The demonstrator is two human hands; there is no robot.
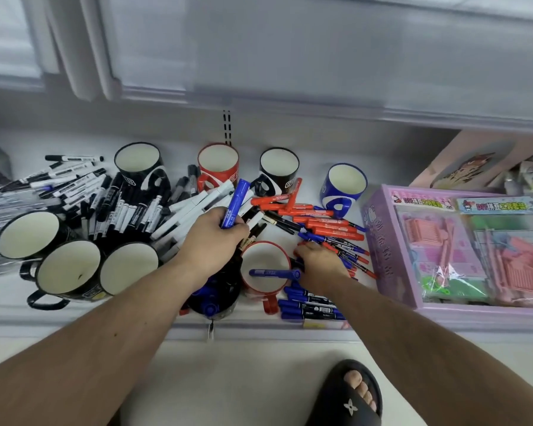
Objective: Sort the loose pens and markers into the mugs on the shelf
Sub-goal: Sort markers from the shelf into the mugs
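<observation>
Shelf (19, 302): right hand (319, 265) hiding pens.

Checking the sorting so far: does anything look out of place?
Yes. A blue marker lies flat across the rim of the front red mug, not standing inside. The mug's red colour suggests it is for red markers.

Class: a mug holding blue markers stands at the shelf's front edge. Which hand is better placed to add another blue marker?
The left hand: its grip already holds a blue marker, almost above the dark mug of blue markers. The right hand rests on the loose pens.
</observation>
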